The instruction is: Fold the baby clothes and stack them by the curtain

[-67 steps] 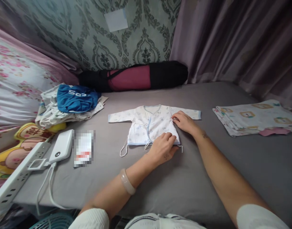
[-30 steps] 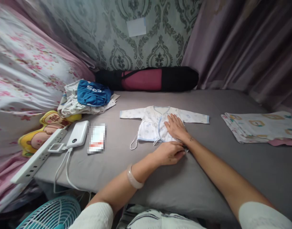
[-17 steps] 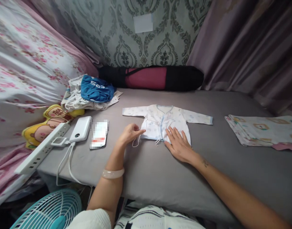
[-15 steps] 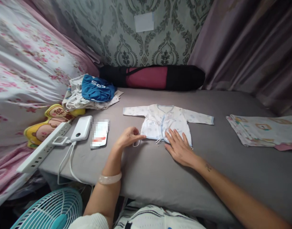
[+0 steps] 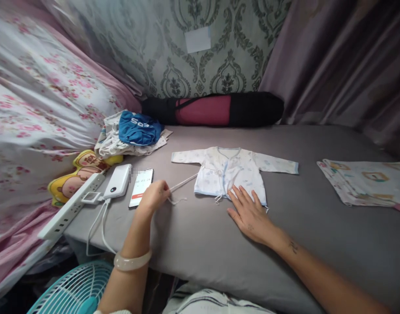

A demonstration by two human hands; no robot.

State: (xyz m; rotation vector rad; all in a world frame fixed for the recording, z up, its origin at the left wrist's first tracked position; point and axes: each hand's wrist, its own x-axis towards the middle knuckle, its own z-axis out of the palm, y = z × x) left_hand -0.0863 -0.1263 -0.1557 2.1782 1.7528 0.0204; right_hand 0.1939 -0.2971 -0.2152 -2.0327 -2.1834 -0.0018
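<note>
A white baby shirt [image 5: 211,176] with blue trim and a faint print lies flat on the grey sheet, sleeves spread to both sides. My left hand [image 5: 155,194], left of the shirt and partly over the phone, pinches a white tie string [image 5: 184,181]. The string is pulled taut from the shirt's left side, and its loose end trails on the sheet. Spread flat, my right hand [image 5: 247,211] rests on the lower right front of the shirt, fingers apart. Short ties hang from the bottom hem.
A phone [image 5: 139,187], a white power bank [image 5: 117,181] with cables and a power strip [image 5: 72,207] lie at left. Behind them are a clothes pile [image 5: 139,128] and a yellow cushion [image 5: 69,181]. A long black-and-red bag [image 5: 203,111] lies by the wall; folded cloth [image 5: 366,183] sits right. A fan [image 5: 79,292] stands below.
My left hand has moved left from the shirt's lower corner, drawing the tie string out straight. My right hand stays flat on the shirt. The view has shifted slightly.
</note>
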